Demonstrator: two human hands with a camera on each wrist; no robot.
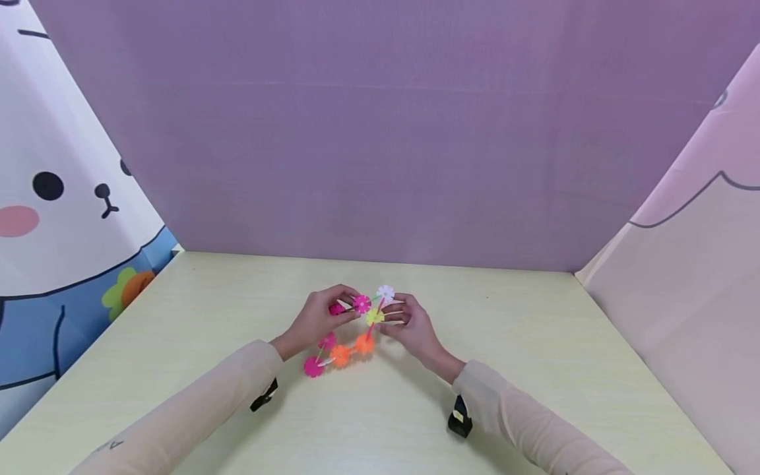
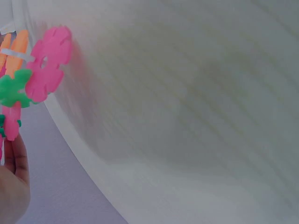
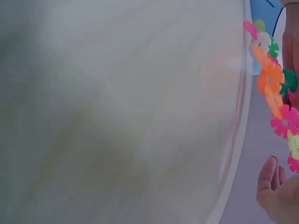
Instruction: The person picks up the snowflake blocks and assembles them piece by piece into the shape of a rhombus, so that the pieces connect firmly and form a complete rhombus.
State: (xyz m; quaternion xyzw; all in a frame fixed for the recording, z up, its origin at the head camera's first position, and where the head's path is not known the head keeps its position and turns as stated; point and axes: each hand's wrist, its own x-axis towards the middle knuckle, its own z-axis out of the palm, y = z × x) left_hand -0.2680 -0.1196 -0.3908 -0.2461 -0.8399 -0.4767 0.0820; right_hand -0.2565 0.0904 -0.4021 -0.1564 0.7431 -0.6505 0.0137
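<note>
A chain of interlocking snowflake discs hangs in a loop between both hands, just over the table. My left hand pinches its upper left part by a pink disc. On the other side my right hand holds the chain with thumb and fingers at a yellow disc, beside a white disc. Orange and pink discs dangle below. In the left wrist view a large pink disc and a green disc show above the fingers. The right wrist view shows orange discs along the chain.
The pale wooden table runs back to a purple panel. A cartoon-printed cloth stands on the left and a pinkish one on the right. Black straps hang beneath the sleeves.
</note>
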